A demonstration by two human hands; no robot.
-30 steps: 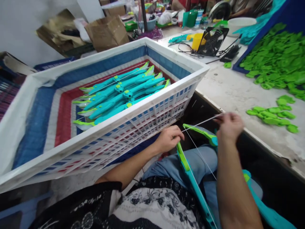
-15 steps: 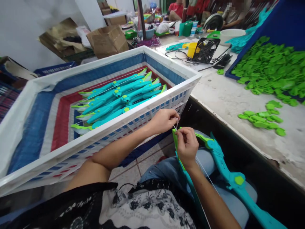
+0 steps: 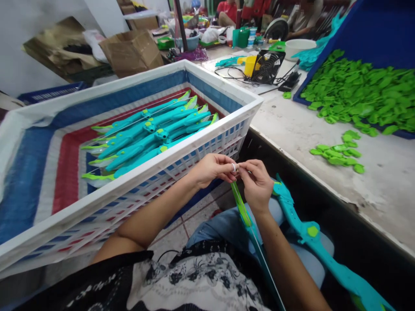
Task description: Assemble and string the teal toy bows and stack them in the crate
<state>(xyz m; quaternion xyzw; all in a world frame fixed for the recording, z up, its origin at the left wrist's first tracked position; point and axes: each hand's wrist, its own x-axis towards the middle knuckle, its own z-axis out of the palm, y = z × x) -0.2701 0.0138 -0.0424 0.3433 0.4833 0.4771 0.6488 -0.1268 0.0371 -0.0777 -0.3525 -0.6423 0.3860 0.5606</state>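
Just in front of my lap, my left hand (image 3: pixel 215 171) and my right hand (image 3: pixel 257 183) meet fingertip to fingertip, both closed in a pinch. A small loop of white string (image 3: pixel 234 167) shows between them. Right below the fingers is the light green tip of a teal toy bow (image 3: pixel 240 203), whose lower part runs back under my right forearm. Along its length a white string stretches toward me. Another teal toy bow (image 3: pixel 300 222) with a green hexagonal piece lies across my right thigh, its upper end partly behind my right hand.
On the left, a white plastic crate (image 3: pixel 129 196) lined with striped cloth holds several strung bows. The table (image 3: pixel 282 125) on the right bears loose green pieces (image 3: pixel 340 151), a blue bin (image 3: pixel 363 39) of more pieces and a black fan (image 3: pixel 268 66). People sit farther back.
My hands have come together at the bow's tip, the left slightly lower. The bow's green end has turned, showing its string side. The whole view has shifted a little to the right.
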